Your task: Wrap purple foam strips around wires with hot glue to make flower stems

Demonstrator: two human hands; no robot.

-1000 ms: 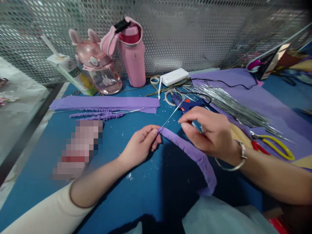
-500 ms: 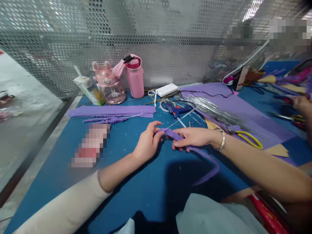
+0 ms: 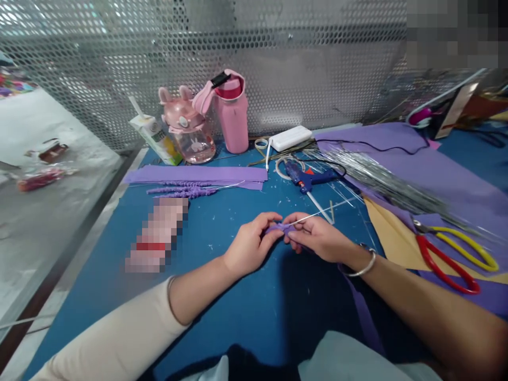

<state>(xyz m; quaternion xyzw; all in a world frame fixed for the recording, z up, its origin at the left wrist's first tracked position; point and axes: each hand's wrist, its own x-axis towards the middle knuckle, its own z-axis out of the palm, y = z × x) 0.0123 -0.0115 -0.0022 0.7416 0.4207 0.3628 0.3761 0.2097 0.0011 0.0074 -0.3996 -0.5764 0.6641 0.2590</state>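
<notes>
My left hand (image 3: 252,242) and my right hand (image 3: 319,236) meet above the blue table, fingertips almost touching. Between them a narrow purple strip (image 3: 273,228) is pinched at its end, by thumb and fingers on both sides. The strip's long tail (image 3: 363,309) hangs behind my right wrist towards the table's front edge. A thin pale wire (image 3: 313,216) runs out from the pinched spot to the upper right. A bracelet circles my right wrist. Just beyond the hands lies a blue glue gun (image 3: 305,179) with a white glue stick.
Purple strips (image 3: 198,173) and crinkled purple stems (image 3: 184,190) lie at the left. Behind stand a drink carton (image 3: 154,140), a pink-lidded cup (image 3: 192,145) and a pink bottle (image 3: 234,127). At right are scissors (image 3: 446,259), a wire bundle (image 3: 381,177) and purple sheets (image 3: 460,169).
My hands have come closer together on the strip, and the wire now sticks out at the pinch. The strip's tail has swung right. The view has turned, bringing the scissors fully into sight.
</notes>
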